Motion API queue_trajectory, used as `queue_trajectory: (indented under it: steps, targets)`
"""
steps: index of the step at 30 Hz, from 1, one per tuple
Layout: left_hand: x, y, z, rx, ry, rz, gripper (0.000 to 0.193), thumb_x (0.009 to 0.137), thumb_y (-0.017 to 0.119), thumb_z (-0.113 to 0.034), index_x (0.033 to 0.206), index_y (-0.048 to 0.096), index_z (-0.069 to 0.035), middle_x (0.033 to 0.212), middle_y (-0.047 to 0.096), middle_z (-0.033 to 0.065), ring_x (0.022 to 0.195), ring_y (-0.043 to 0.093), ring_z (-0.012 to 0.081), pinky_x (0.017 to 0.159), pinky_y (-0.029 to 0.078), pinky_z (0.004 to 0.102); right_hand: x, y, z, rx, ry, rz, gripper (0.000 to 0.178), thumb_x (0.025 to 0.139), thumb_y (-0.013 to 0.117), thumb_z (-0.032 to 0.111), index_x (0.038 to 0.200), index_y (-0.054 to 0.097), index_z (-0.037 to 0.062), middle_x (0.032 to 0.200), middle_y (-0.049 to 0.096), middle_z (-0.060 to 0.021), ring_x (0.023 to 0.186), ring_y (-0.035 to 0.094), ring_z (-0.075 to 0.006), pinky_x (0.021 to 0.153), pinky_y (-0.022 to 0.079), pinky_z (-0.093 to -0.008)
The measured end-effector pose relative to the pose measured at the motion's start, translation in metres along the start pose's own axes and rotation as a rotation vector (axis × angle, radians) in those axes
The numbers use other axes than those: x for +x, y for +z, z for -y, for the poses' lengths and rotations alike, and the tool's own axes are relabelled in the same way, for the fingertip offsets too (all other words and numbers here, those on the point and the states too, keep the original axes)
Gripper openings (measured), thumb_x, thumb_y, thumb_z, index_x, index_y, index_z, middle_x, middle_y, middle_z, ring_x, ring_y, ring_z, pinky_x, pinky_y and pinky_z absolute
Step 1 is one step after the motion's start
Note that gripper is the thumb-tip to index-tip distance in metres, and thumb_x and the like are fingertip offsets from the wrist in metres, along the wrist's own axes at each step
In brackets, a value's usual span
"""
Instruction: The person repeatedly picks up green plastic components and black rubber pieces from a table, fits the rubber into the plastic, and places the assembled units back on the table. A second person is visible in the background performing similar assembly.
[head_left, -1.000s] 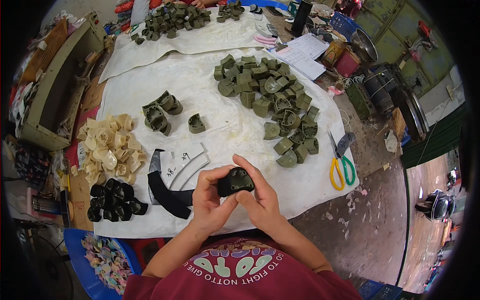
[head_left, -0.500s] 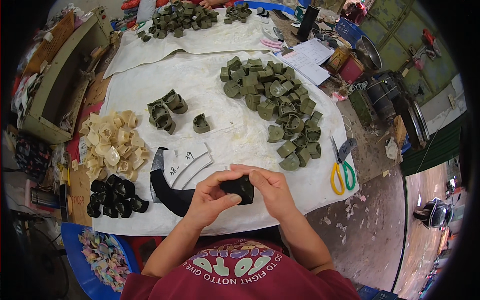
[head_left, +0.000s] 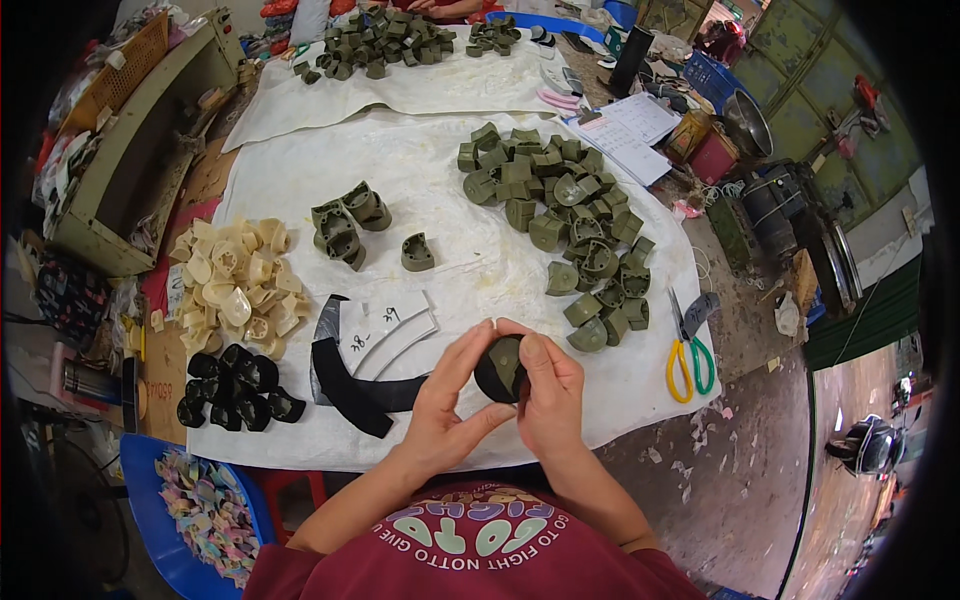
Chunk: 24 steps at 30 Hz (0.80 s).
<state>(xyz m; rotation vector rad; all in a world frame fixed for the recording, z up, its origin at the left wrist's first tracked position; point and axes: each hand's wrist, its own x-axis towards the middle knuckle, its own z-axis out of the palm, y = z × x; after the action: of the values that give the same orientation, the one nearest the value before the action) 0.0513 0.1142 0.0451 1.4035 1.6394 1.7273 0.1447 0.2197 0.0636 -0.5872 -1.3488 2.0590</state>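
Between my hands is an olive-green shoe heel (head_left: 508,354) with black fabric wrapped around its side, its rounded green end facing up. My right hand (head_left: 553,390) grips it, thumb and fingers on its right edge. My left hand (head_left: 446,405) curves around its left side, fingers at the top and thumb by the lower edge. Left of my hands, black curved fabric strips (head_left: 346,392) lie beside a white card template (head_left: 375,328) with curved shapes. Further left sits a cluster of black-covered heels (head_left: 237,385). A single bare green heel (head_left: 417,252) stands beyond the card.
A large pile of green heels (head_left: 570,190) lies at the right, and cream heels (head_left: 235,285) at the left. Scissors (head_left: 688,345) with yellow and green handles rest near the right edge. A blue basin (head_left: 150,500) of scraps stands lower left. Another person's hands (head_left: 435,8) show across the table.
The heel has turned so its green end now faces up. My left hand has loosened and its fingers are straighter. The whole view has shifted slightly.
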Motion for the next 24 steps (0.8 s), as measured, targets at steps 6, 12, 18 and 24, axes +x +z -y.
queue_trajectory:
  steps: [6,12,18,24]
  targets:
    - [-0.001,0.008,-0.018,-0.890,-0.294,-0.135,0.081,0.080,0.069,-0.005,0.148,0.023,-0.003,0.142,0.037,0.0134,0.125,0.046,0.0237,0.104,0.037,0.0379,0.001,0.002,-0.003,-0.360,-0.309,0.007,0.030,0.095,0.055,0.016,0.120,0.060,0.0006,0.122,0.057,-0.0082,0.108,0.053,-0.0124,0.086,0.047,-0.0257]
    - [0.004,-0.007,-0.020,-1.304,-0.457,0.024,0.098,0.081,0.071,-0.026,0.152,0.005,-0.017,0.137,0.041,0.0140,0.124,0.048,0.0302,0.102,0.041,0.0432,0.005,-0.011,0.017,-0.277,-0.120,0.443,0.056,0.076,0.076,0.013,0.127,0.054,0.0040,0.123,0.055,-0.0081,0.108,0.054,-0.0152,0.084,0.047,-0.0280]
    - [0.008,-0.009,-0.032,-1.215,-0.506,-0.027,0.088,0.084,0.063,-0.024,0.152,0.007,-0.018,0.133,0.042,0.0141,0.118,0.051,0.0293,0.100,0.043,0.0429,0.010,-0.007,0.022,-0.723,-0.445,0.393,0.062,0.070,0.078,0.013,0.126,0.054,0.0082,0.105,0.057,-0.0065,0.089,0.055,-0.0150,0.071,0.046,-0.0240]
    - [0.007,-0.005,-0.032,-1.084,-0.526,-0.087,0.082,0.084,0.053,-0.021,0.152,0.007,-0.019,0.129,0.045,0.0113,0.113,0.051,0.0243,0.099,0.043,0.0414,0.014,-0.004,0.026,-0.548,-0.203,0.544,0.061,0.067,0.081,0.012,0.122,0.056,0.0054,0.107,0.062,-0.0088,0.093,0.061,-0.0222,0.083,0.047,-0.0303]
